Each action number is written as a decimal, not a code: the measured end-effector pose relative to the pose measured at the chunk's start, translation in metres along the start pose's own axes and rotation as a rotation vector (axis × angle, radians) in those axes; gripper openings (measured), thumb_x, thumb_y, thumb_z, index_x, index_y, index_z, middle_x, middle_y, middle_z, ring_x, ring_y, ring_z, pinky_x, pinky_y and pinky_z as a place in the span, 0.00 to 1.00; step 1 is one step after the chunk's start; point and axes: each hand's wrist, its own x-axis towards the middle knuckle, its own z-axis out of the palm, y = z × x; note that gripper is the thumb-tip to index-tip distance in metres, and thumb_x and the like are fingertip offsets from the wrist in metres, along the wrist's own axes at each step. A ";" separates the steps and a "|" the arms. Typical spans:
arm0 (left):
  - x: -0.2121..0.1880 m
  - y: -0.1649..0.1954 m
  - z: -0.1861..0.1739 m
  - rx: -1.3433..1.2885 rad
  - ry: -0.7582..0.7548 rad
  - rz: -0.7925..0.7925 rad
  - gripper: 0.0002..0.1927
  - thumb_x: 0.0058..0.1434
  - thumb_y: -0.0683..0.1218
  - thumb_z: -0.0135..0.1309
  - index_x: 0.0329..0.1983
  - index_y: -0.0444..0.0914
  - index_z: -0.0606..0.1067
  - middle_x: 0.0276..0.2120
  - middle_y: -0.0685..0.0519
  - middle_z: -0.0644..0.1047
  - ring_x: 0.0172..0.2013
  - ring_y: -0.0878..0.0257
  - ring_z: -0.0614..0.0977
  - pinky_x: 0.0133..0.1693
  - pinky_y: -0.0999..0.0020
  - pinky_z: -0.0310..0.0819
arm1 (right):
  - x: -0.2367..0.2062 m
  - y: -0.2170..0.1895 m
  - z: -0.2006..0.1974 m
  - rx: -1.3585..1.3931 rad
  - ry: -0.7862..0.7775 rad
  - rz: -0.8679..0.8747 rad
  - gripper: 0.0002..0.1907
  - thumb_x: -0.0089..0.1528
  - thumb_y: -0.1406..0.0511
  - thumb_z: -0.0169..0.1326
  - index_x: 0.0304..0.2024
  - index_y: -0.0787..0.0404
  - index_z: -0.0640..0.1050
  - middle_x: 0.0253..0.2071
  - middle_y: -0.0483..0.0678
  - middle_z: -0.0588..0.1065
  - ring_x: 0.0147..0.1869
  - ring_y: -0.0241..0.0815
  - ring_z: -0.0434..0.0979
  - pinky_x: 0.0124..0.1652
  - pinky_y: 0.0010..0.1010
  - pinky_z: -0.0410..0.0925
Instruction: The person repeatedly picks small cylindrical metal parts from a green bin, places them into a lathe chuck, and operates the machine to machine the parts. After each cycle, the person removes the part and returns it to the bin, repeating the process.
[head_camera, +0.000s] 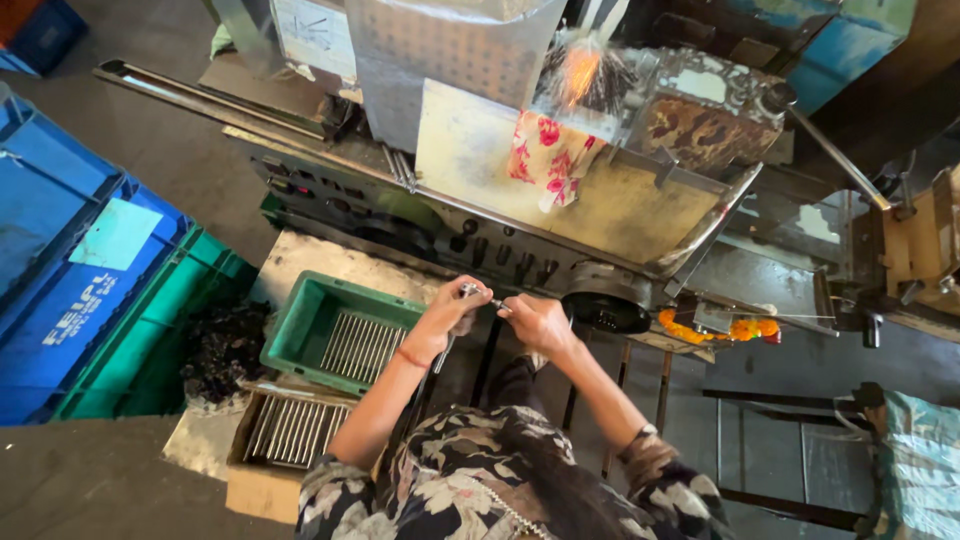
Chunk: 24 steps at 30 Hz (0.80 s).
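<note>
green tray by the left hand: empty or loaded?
Loaded. A row of metal rods lies side by side across the floor of the green tray.

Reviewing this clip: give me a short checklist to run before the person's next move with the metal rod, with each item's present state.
1. Both hands on the metal rod: ok; left hand and right hand meet at it.
2. Grip firm: cannot tell; fingers hide the contact.
3. Green tray within reach of the left hand, rods lying in it: ok.
4. Cardboard box of rods beside the left arm: ok, rods lie in rows.
5. Hands apart from the grinding machine: ok; sparks show higher up.
6. Rod's surface condition: cannot tell, too small.
</note>
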 end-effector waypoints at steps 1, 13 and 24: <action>-0.001 0.000 -0.002 -0.136 -0.068 -0.151 0.09 0.62 0.46 0.64 0.36 0.43 0.74 0.19 0.65 0.64 0.15 0.77 0.61 0.16 0.78 0.45 | 0.002 0.004 -0.004 -0.055 -0.045 -0.076 0.10 0.63 0.65 0.62 0.40 0.59 0.73 0.24 0.50 0.72 0.26 0.53 0.75 0.25 0.40 0.67; -0.025 -0.011 0.055 0.125 0.241 0.495 0.08 0.64 0.39 0.64 0.40 0.40 0.74 0.25 0.66 0.67 0.24 0.79 0.64 0.24 0.78 0.54 | 0.001 -0.001 -0.017 0.114 0.009 0.063 0.12 0.68 0.59 0.54 0.45 0.60 0.76 0.22 0.53 0.72 0.24 0.57 0.74 0.26 0.42 0.66; -0.035 0.000 0.079 0.146 0.180 0.452 0.09 0.63 0.40 0.63 0.39 0.40 0.73 0.25 0.65 0.68 0.25 0.79 0.65 0.25 0.81 0.56 | -0.007 -0.019 -0.036 0.226 0.070 0.212 0.19 0.70 0.54 0.48 0.46 0.63 0.79 0.21 0.51 0.71 0.22 0.48 0.74 0.25 0.36 0.64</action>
